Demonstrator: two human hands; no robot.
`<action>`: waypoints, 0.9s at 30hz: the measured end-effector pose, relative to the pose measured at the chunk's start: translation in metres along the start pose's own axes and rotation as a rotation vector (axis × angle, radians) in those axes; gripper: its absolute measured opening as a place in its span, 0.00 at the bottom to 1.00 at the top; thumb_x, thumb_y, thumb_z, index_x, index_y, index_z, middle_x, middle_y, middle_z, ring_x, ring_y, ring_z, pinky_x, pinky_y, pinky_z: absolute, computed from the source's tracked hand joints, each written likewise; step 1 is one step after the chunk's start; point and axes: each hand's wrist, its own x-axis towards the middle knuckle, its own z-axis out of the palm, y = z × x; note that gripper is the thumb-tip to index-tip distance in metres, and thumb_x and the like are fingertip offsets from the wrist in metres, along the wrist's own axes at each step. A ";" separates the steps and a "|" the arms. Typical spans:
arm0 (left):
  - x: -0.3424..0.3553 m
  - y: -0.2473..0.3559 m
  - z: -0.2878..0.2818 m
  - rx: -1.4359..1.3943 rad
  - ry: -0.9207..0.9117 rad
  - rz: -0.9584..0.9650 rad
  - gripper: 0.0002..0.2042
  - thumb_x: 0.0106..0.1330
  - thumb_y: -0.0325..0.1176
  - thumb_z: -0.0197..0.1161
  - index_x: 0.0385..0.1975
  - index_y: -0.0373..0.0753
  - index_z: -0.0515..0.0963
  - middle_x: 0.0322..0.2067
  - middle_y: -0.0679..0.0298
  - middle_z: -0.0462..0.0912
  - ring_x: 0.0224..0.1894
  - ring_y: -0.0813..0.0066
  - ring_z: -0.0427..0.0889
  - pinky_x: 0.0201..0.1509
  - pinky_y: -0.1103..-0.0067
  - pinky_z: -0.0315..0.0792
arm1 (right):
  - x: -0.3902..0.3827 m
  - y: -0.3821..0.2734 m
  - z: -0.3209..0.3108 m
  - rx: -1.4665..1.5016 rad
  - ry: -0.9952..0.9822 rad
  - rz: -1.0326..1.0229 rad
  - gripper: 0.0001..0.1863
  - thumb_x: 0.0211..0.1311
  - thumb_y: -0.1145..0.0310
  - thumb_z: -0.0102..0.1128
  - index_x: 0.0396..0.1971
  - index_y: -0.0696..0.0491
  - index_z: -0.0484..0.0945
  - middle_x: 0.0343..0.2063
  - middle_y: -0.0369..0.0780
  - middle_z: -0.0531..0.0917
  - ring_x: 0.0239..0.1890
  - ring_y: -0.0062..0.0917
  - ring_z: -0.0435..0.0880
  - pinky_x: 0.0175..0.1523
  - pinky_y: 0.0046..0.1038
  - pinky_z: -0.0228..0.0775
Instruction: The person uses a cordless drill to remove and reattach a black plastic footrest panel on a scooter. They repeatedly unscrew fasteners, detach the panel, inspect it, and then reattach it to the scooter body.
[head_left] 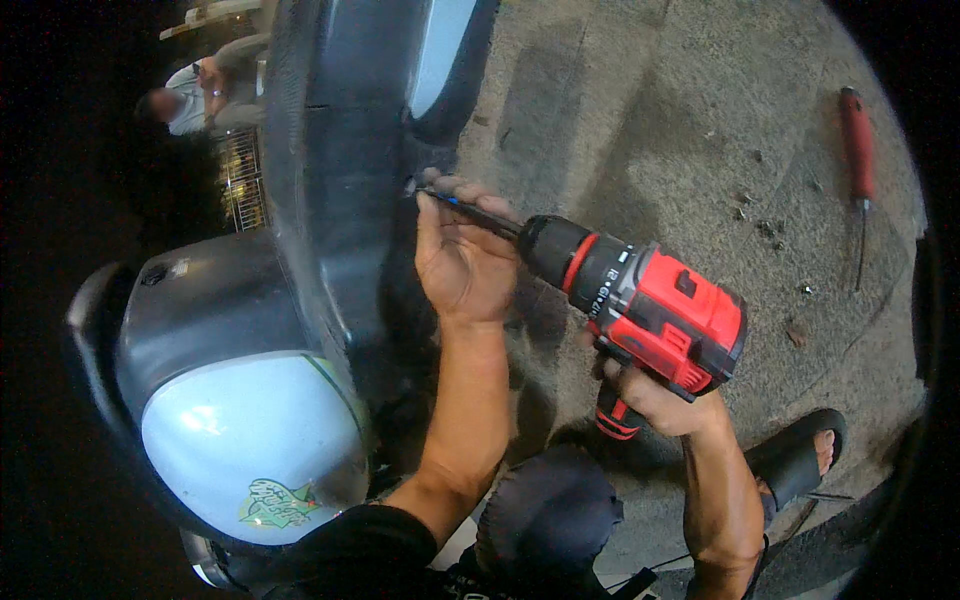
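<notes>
My right hand (655, 397) is wrapped around the handle of a red and black cordless drill (690, 310). A long dark bit (490, 220) with a blue band runs from its chuck up and left to a dark grey plastic panel (355, 130) of a scooter. Close to the bit's tip, my left hand (465, 250) holds it between thumb and fingers, right against the panel. The tip meets a small recess in the panel; whether a screw sits there is too small to tell.
A red-handled screwdriver (858, 150) lies on the concrete floor (640, 130) at the right, with several small screws (765, 228) nearby. The scooter's light blue body part (250, 430) fills the lower left. My sandalled foot (800, 460) is at lower right. Another person (200, 95) sits far off at upper left.
</notes>
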 end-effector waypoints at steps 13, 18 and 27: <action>-0.001 0.010 0.024 0.049 0.021 0.035 0.13 0.74 0.35 0.53 0.53 0.40 0.77 0.45 0.66 0.82 0.48 0.71 0.76 0.57 0.68 0.71 | 0.016 -0.014 0.006 -0.033 -0.013 0.021 0.10 0.47 0.75 0.62 0.33 0.53 0.81 0.29 0.37 0.85 0.33 0.29 0.85 0.41 0.31 0.77; 0.007 0.017 0.026 0.105 0.004 0.034 0.14 0.74 0.34 0.52 0.54 0.36 0.75 0.46 0.63 0.82 0.49 0.70 0.77 0.58 0.69 0.71 | 0.026 -0.004 0.013 -0.123 0.023 -0.136 0.07 0.48 0.72 0.64 0.30 0.52 0.81 0.28 0.38 0.84 0.32 0.32 0.84 0.40 0.33 0.77; 0.011 0.025 0.023 0.130 -0.007 0.030 0.18 0.75 0.35 0.50 0.61 0.34 0.70 0.52 0.61 0.79 0.53 0.69 0.75 0.62 0.69 0.69 | 0.029 0.007 0.019 -0.139 0.008 -0.098 0.07 0.49 0.71 0.65 0.30 0.51 0.81 0.28 0.37 0.84 0.33 0.33 0.84 0.41 0.35 0.76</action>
